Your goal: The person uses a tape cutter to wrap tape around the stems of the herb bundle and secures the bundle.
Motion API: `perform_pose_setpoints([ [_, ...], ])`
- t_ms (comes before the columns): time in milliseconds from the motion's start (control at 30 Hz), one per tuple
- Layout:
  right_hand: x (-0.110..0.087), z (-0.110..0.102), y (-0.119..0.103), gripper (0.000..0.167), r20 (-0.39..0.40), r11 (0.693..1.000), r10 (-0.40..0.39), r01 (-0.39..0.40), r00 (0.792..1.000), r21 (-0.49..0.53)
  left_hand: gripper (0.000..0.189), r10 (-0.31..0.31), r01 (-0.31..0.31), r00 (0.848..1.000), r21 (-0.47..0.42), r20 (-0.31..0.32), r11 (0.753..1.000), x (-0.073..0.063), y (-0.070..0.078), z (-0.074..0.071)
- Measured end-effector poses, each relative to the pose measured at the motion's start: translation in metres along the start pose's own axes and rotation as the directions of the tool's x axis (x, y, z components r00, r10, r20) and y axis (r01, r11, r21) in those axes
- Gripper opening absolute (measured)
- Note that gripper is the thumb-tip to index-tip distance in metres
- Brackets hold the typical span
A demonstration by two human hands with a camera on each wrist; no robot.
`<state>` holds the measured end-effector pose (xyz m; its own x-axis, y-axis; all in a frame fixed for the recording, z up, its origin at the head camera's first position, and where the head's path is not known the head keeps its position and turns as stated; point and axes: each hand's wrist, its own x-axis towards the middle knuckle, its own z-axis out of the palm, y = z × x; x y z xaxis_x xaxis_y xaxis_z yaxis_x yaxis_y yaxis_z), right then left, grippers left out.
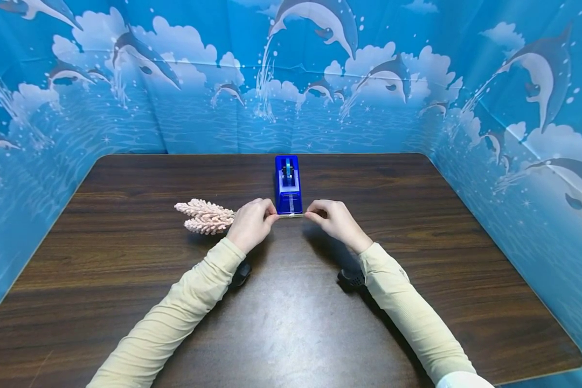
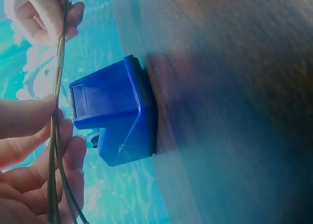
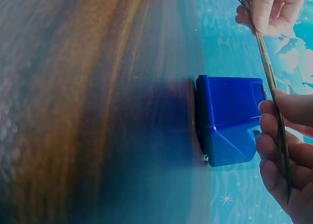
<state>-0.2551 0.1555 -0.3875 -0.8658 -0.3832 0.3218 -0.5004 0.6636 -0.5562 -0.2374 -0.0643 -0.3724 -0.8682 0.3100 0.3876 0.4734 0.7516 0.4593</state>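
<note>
My left hand [image 1: 252,223] pinches a bundle of thin flower stems [image 2: 57,77] between thumb and fingers. Pale pink flower heads [image 1: 206,216] stick out past this hand to the left. Farther along the same bundle, my right hand [image 1: 337,222] pinches the bare stem ends, so the stems span level between both hands. Directly behind them on the table stands a blue tape dispenser [image 1: 282,202], its cutting edge facing the stems. A shiny, lighter band shows on the stems between the hands in the right wrist view.
The dispenser stands near the far edge of the dark wooden table [image 1: 126,258]. A blue dolphin-print curtain [image 1: 199,118] hangs behind the table and along its sides. Black wrist devices [image 1: 241,274] show beneath both sleeves.
</note>
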Motion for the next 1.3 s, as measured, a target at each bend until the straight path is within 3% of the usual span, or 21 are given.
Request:
perform_pose_setpoints([
  [333,-0.0013,0.0000,-0.0008,0.006,-0.036,1.000,0.009,-0.008,0.999,0.019,0.010,0.007,-0.008,0.999,0.026,0.053,1.000,-0.0021,-0.0020,0.0004],
  [633,-0.0016,-0.0002,-0.0003,0.006,-0.018,1.000,0.012,-0.012,1.000,-0.005,0.005,-0.048,0.044,0.992,0.034,0.117,0.998,-0.0024,-0.0025,0.0033],
  [900,-0.0013,0.0001,0.0001,0.006,-0.020,1.000,-0.020,0.019,1.000,-0.023,0.013,0.008,-0.010,0.999,0.037,0.052,0.999,-0.0024,-0.0026,0.0031],
  [1100,-0.0004,0.0013,0.0000,0.017,0.032,0.999,0.030,-0.031,0.999,0.016,0.013,0.041,-0.041,0.999,0.026,-0.009,0.999,-0.0019,-0.0033,0.0031],
  [1300,0.0012,0.0003,0.0001,0.023,0.038,0.999,0.047,-0.046,0.998,-0.014,0.011,0.033,-0.033,0.999,0.021,0.017,0.999,-0.0007,-0.0044,0.0041],
])
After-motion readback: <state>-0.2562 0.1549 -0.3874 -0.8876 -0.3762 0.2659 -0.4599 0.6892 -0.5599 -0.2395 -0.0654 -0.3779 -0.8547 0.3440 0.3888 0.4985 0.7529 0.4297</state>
